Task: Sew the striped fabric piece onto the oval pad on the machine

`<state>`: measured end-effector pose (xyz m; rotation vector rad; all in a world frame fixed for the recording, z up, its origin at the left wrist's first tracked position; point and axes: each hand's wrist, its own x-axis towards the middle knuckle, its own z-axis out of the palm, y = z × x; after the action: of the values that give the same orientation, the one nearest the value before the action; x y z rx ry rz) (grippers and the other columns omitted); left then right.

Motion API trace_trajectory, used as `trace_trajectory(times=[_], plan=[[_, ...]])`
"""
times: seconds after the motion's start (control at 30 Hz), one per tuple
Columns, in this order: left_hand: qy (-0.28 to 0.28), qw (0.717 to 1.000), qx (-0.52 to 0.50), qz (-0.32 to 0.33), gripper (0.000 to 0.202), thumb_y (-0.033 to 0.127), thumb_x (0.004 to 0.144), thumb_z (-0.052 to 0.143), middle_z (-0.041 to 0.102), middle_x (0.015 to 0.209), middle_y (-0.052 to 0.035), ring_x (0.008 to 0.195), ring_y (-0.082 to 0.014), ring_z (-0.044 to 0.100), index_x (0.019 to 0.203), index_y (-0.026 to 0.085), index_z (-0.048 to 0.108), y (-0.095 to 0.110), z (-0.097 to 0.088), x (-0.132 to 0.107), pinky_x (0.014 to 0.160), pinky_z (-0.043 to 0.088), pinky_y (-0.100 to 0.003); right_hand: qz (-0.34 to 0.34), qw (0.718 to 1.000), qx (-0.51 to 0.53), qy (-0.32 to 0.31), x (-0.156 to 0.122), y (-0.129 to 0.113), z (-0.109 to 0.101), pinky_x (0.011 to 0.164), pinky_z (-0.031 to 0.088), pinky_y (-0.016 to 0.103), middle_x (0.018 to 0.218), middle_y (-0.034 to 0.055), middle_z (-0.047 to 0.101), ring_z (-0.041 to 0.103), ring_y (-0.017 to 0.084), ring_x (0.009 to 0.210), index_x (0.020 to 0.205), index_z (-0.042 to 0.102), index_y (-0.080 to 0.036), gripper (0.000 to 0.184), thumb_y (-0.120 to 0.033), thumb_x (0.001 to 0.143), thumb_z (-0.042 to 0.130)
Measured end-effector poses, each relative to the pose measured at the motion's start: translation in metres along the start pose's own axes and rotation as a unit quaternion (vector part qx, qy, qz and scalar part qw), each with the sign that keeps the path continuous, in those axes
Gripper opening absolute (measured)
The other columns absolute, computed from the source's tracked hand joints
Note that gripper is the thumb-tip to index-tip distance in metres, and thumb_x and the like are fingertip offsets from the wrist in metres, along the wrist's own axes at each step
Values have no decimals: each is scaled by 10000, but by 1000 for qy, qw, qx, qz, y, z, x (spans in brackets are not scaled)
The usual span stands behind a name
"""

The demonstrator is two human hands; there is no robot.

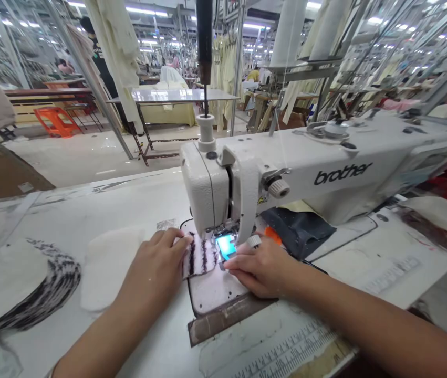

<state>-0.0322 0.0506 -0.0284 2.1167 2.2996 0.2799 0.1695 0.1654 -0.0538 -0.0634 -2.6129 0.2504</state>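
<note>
A white Brother sewing machine (325,168) stands on the work table (101,210). Under its needle lies a small white fabric piece with dark stripes (199,257). My left hand (156,268) rests flat on that piece from the left, fingertips pressing its near edge. My right hand (262,265) lies at the right of the needle plate (215,289), fingertips touching the fabric's right edge by the lit blue spot (226,245). A white ring-like thimble (253,241) sits on one finger.
A stack of striped white fabric pieces (30,289) lies at the left, with a plain white piece (105,268) beside it. Dark fabric (298,228) sits behind my right hand. A ruler strip (286,357) runs along the table front. Racks, tables and an orange stool (55,121) fill the background.
</note>
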Motion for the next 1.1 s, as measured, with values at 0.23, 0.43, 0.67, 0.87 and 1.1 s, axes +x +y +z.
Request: trace_trajectory(times=[0.23, 0.43, 0.67, 0.87, 1.1], plan=[[-129, 991, -18, -24, 236, 235, 915, 374, 554, 902, -50, 837, -233, 559, 976, 204, 600, -2, -5, -39, 719, 456, -382, -54, 994, 46, -83, 1, -4, -4, 731, 359, 298, 690, -3, 627, 542, 148, 662, 830, 633, -178, 194, -182, 834, 439], [-140, 989, -30, -28, 271, 204, 924, 326, 540, 844, -35, 780, -205, 559, 793, 187, 562, 0, -7, -41, 672, 434, -338, -36, 995, 16, -92, 2, -4, -2, 779, 365, 307, 690, 20, 630, 530, 151, 651, 862, 642, -171, 254, -204, 899, 393], [-51, 998, 22, 40, 263, 134, 900, 301, 531, 803, -53, 751, -234, 511, 768, 174, 524, -11, -17, -36, 662, 397, -373, -37, 993, 7, -110, 3, -6, -1, 790, 359, 307, 687, 15, 623, 522, 152, 651, 919, 636, -177, 230, -223, 901, 411], [-78, 985, 146, 48, 274, -20, 791, 378, 560, 841, -61, 787, -261, 521, 794, 176, 571, -8, -25, -28, 693, 389, -391, -4, 991, -41, -129, 7, -10, -1, 717, 336, 301, 679, 5, 612, 522, 153, 650, 969, 624, -190, 200, -265, 912, 448], [-95, 987, 122, 36, 238, 5, 790, 403, 574, 830, -56, 779, -255, 537, 762, 183, 558, -9, -26, -18, 702, 392, -383, -22, 990, -35, -137, 7, -14, 0, 673, 298, 296, 673, -5, 592, 494, 146, 610, 927, 602, -195, 184, -255, 911, 429]])
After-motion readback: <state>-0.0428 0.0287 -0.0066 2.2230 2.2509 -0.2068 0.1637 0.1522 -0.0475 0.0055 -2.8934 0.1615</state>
